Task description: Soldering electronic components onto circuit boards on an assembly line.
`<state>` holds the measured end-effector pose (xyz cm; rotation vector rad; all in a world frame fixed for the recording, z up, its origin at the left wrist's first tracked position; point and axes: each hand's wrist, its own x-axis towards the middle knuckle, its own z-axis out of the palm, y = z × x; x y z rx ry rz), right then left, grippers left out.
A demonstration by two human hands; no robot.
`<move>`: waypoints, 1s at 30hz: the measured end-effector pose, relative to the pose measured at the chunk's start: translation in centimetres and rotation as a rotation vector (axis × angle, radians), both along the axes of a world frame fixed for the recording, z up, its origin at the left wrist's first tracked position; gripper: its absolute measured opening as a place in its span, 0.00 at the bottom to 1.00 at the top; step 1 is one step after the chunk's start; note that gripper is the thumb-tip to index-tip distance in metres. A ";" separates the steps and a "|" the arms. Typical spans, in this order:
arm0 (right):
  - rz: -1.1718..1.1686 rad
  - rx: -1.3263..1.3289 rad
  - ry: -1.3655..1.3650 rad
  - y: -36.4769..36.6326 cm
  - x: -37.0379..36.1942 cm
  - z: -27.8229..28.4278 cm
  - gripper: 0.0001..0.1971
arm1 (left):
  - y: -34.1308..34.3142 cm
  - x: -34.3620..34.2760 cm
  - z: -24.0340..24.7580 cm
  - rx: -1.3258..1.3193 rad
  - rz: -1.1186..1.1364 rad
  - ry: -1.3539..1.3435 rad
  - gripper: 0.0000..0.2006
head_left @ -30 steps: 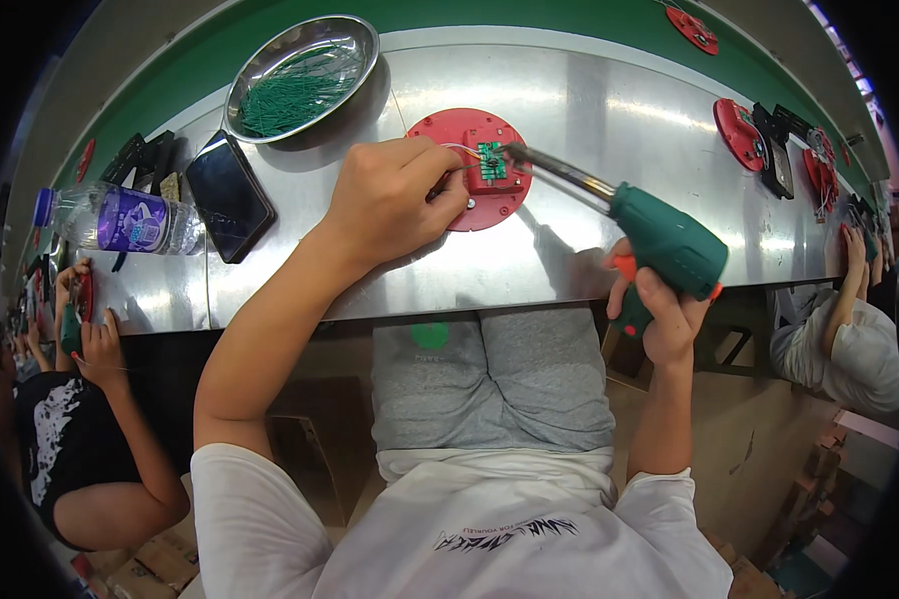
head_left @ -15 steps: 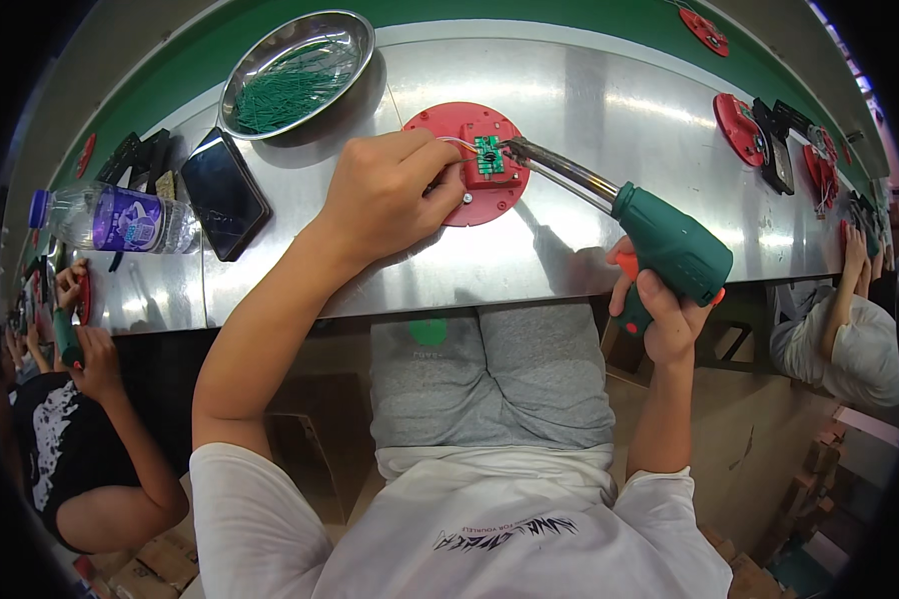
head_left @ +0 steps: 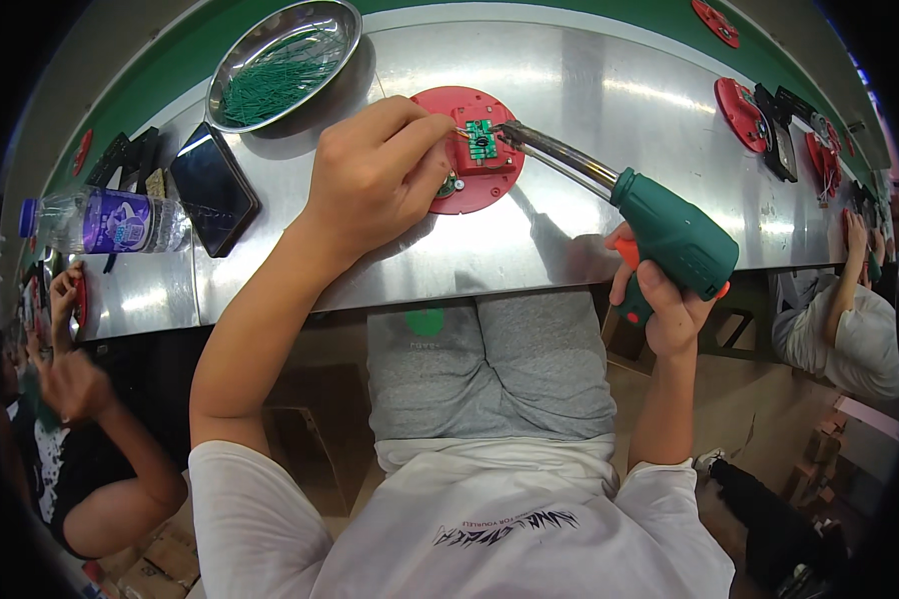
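Note:
A round red plastic housing (head_left: 497,192) lies on the metal bench with a small green circuit board (head_left: 482,142) on its raised block. My left hand (head_left: 375,165) is closed at the board's left side, its fingers pinching a thin wire (head_left: 461,132) that reaches the board. The fingertips are partly hidden behind the hand. My right hand (head_left: 671,311) grips a green soldering gun (head_left: 681,237) by its handle, index finger near the orange trigger. The gun's dark tip (head_left: 509,132) is at the board's upper right edge; whether it touches I cannot tell.
Behind my left hand stands a steel bowl (head_left: 354,42) of green wires (head_left: 275,85). A dark phone (head_left: 210,195) and a water bottle (head_left: 115,222) lie at the left. More red housings (head_left: 739,112) and black parts (head_left: 775,135) lie at the right. Co-workers sit on both sides.
My left hand has shifted slightly left and up along with the whole view, showing more of the housing's lower left. The gun's tip stays by the board. The left co-worker's hand has moved.

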<state>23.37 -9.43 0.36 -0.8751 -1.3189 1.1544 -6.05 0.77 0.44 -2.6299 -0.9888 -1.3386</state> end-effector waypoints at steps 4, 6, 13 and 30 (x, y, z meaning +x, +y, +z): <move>-0.001 0.003 -0.023 -0.1 -0.1 0.2 0.17 | -0.3 0.1 0.1 0.014 -0.006 0.022 0.11; 0.005 0.004 -0.035 0.0 -0.2 0.2 0.17 | -0.2 0.1 0.1 0.021 -0.019 0.020 0.11; -0.030 -0.026 -0.037 -0.3 -0.6 0.3 0.15 | -0.2 0.2 -0.1 0.011 -0.045 0.033 0.09; 0.039 -0.097 -0.023 0.6 0.1 0.6 0.14 | 0.1 0.2 -0.6 0.032 -0.025 0.053 0.04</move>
